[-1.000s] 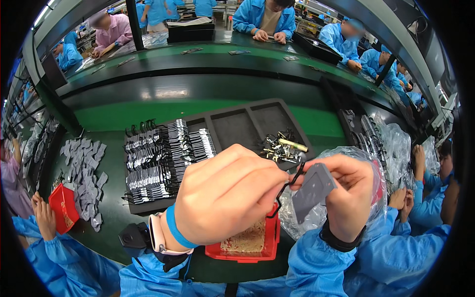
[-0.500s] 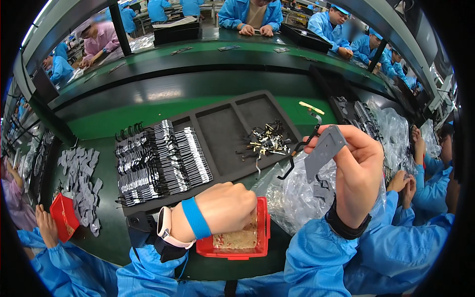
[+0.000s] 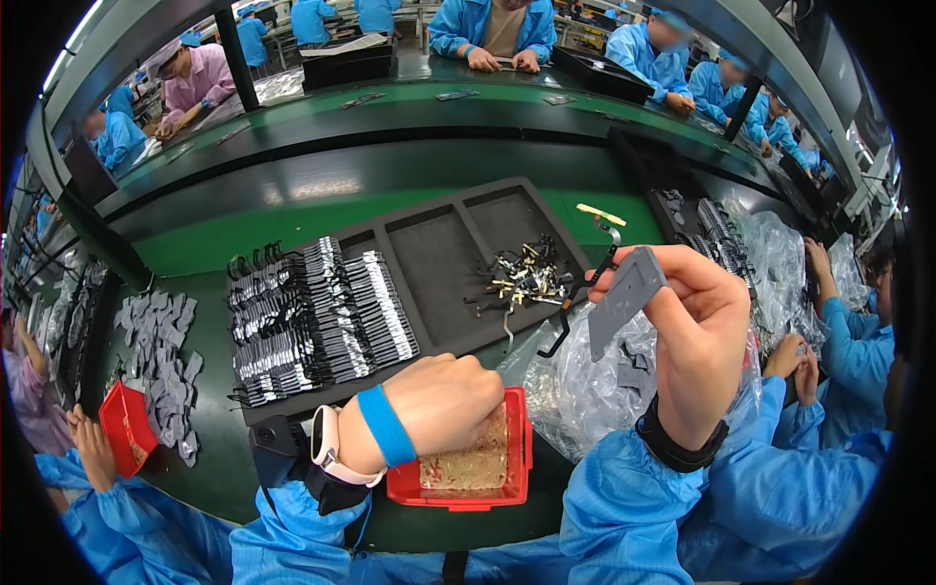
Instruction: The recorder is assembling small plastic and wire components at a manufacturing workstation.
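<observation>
The right hand [image 3: 697, 336] pinches a flat gray piece [image 3: 624, 304] and a thin, bent black strip [image 3: 563, 327], up above a crinkly clear bag [image 3: 551, 390]. The left hand [image 3: 441, 405] is curled over a red box [image 3: 526, 458], and I cannot tell if it holds anything. A black tray [image 3: 426, 246] lies on the bench [image 3: 439, 528].

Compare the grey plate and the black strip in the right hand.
The grey plate is broad and flat; the black strip is narrow and bent. The black strip has lighter parts near its top; the grey plate looks grey throughout. Both are held in the right hand.
</observation>
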A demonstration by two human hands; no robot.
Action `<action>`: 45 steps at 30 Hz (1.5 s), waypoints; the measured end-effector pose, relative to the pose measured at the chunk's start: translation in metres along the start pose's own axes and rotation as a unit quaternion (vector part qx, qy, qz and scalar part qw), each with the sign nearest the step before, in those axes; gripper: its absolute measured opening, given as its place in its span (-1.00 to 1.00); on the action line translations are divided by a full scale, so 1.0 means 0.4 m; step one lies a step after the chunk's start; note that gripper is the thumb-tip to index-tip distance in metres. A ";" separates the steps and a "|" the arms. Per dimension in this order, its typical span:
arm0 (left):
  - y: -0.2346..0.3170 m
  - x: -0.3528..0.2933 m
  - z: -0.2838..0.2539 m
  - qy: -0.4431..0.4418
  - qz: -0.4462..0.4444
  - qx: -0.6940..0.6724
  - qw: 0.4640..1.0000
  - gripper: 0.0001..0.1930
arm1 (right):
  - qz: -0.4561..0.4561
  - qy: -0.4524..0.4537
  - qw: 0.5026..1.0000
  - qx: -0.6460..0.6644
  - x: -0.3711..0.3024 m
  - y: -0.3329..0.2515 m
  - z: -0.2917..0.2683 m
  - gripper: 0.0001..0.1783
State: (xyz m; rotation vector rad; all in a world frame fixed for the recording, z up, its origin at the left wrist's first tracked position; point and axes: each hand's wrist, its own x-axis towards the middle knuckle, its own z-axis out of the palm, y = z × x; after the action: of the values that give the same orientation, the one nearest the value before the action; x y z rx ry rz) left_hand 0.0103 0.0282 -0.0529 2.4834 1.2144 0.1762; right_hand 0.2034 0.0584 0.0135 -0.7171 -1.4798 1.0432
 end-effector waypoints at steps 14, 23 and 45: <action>-0.021 -0.010 -0.037 0.034 0.047 -0.136 0.989 -0.87 | 0.007 0.005 1.000 -0.016 0.000 0.003 0.001 -0.85; -0.005 -0.047 -0.092 0.105 0.051 -0.251 0.961 -0.84 | -0.043 0.012 0.999 0.013 -0.005 0.000 0.033 -0.85; 0.030 -0.091 -0.122 0.314 0.079 -0.714 0.621 -0.77 | -0.342 -0.113 0.925 -0.122 -0.011 -0.003 0.108 -0.73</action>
State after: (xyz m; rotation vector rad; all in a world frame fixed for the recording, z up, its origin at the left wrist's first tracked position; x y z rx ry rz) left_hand -0.0166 0.0062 -0.0015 0.9950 0.4885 1.4762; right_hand 0.1620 0.0447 0.0139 -0.2012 -1.8895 0.4119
